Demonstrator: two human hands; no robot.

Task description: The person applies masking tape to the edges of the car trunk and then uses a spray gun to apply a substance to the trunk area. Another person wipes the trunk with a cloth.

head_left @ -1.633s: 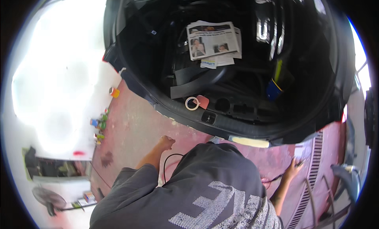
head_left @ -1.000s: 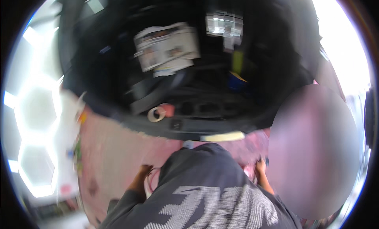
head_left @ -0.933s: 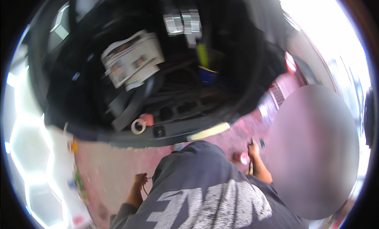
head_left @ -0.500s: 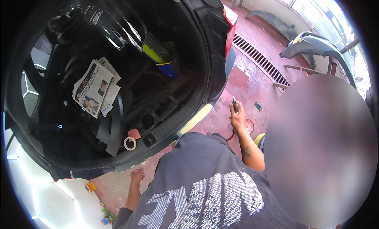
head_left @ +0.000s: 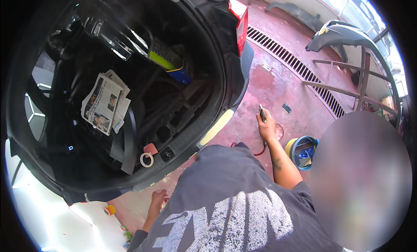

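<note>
Silvery and dark tool (head_left: 263, 114) held in the right hand (head_left: 267, 126).
Clamped there, it is well to the right of the left hand (head_left: 159, 196), outside the car's open boot (head_left: 182, 145) and near its cream patch (head_left: 217, 128). A small dark pad (head_left: 286, 108) shows on the floor (head_left: 256, 93) just right of it. The hands are wide apart; the left hangs near the boot's lower edge, and whether it grips anything cannot be told.

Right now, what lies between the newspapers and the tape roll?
A dark strip lies between the newspapers and the tape roll, in the head view.
</note>
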